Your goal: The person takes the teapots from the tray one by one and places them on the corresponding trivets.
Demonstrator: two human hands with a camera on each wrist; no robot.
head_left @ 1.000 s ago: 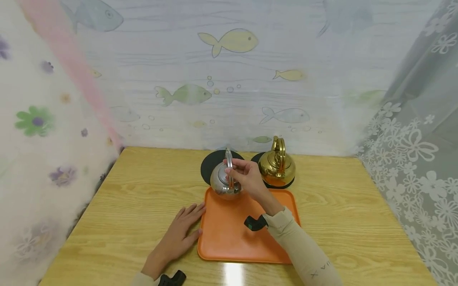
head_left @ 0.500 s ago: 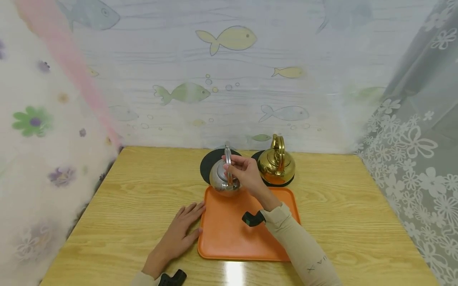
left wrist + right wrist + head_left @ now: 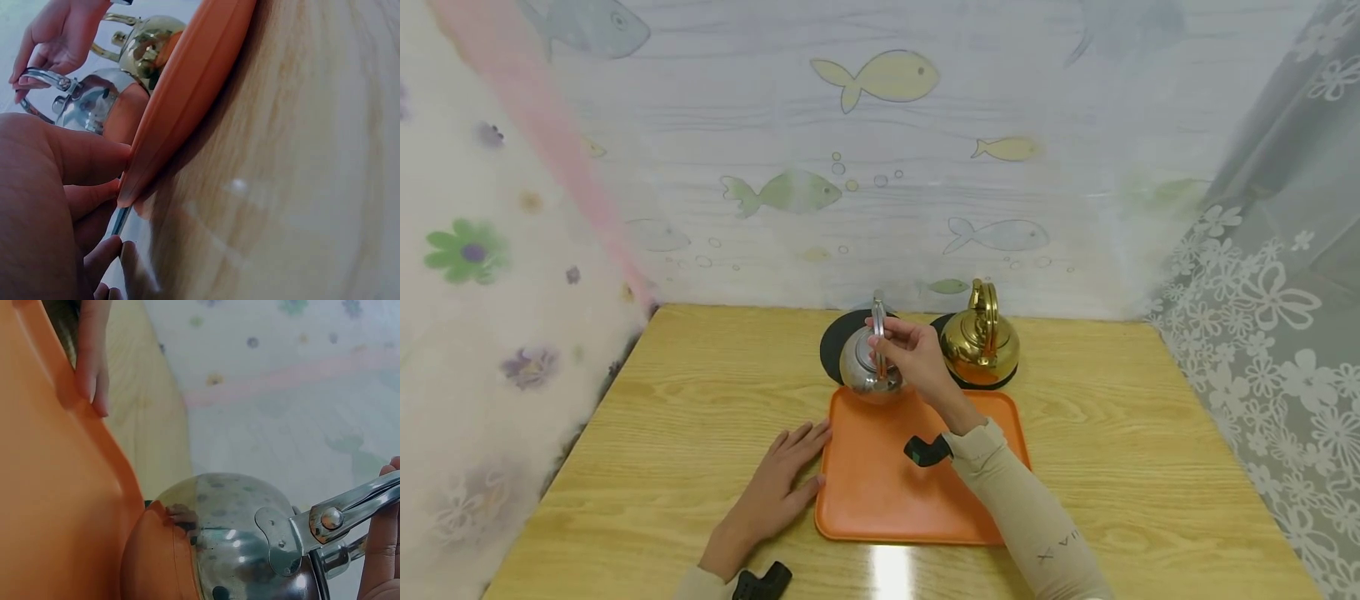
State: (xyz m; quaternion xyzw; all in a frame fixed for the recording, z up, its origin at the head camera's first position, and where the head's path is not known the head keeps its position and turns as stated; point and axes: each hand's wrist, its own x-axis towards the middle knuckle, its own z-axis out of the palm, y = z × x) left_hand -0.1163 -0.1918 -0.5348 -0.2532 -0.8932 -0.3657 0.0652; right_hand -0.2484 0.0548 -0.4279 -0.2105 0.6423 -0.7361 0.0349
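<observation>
The right hand grips the handle of the round silver metal kettle, held above the far edge of the flat orange plastic tray. The left hand lies flat on the wooden worktop, fingers straight, touching the tray's left rim.

**Two Kettles, Two Mats, One Tray**

Two kettles stood near the centre of the head view: one silver kettle and, to its right, one gold kettle. Two round black mats lay by them, one black mat behind the silver kettle and the other black mat under the gold one. One orange tray sat at lower centre on one wooden table. Two hands showed: one left hand and one right hand.
</observation>
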